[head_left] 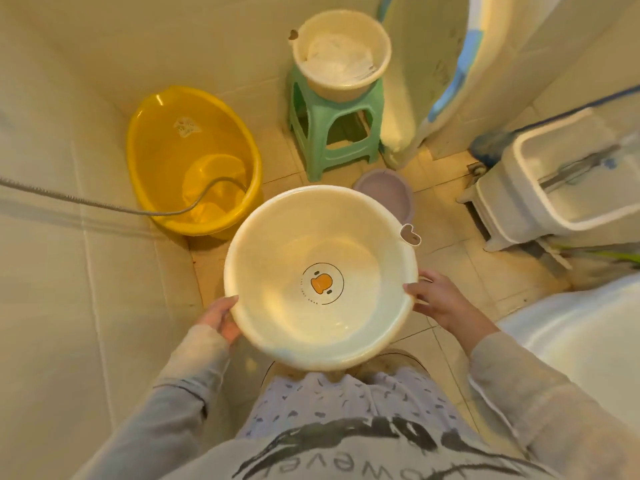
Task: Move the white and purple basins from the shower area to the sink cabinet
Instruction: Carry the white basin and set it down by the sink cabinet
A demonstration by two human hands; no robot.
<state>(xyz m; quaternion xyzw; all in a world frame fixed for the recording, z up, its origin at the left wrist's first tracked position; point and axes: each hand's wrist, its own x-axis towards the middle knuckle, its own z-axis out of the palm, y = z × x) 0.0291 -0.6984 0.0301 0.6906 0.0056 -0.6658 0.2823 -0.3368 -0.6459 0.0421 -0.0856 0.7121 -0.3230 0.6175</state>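
Head view: left hand (221, 317) and right hand (438, 299) clasp the white basin (320, 277) by its rim; keep it level, then fetch the far purple basin (386, 192).

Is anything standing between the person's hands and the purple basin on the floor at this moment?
Yes. Both the left hand and right hand grip the rim of the white basin, which is held above the floor and overlaps the near edge of the purple basin. The hands are occupied.
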